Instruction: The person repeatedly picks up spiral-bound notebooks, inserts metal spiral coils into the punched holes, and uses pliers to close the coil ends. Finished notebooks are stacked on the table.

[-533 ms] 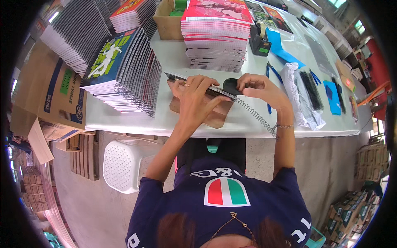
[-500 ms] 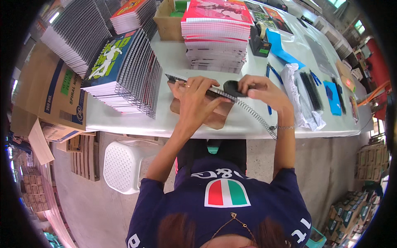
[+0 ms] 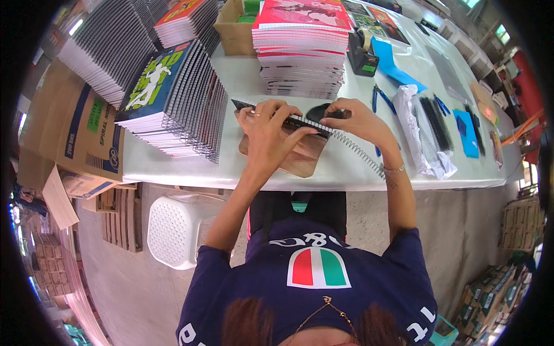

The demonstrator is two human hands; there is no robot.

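Observation:
My left hand (image 3: 270, 130) is closed around a notebook (image 3: 295, 122) held on edge, its dark cover and perforated white page edge showing between the fingers. A silver spiral wire (image 3: 359, 151) runs out of the notebook's right end and trails down toward my right wrist. At that end, the fingertips of my right hand (image 3: 359, 122) are pinched together over the wire and the page edge; the exact contact is partly hidden. Just behind them is a black rounded object (image 3: 316, 112). Beneath the notebook is a brown board (image 3: 300, 164) on the white table.
Spiral-bound notebooks (image 3: 173, 106) are stacked at left beside a cardboard box (image 3: 75, 127). A pink-covered pile (image 3: 303, 55) stands behind my hands. To the right are a tape dispenser (image 3: 363, 57), blue pliers (image 3: 384, 98) and wrapped wire coils (image 3: 424, 132). A white stool (image 3: 173, 233) stands below.
My right hand has come down and slightly left from above the black rounded object to the notebook's right end. The left hand keeps its hold, and the trailing wire has shifted slightly.

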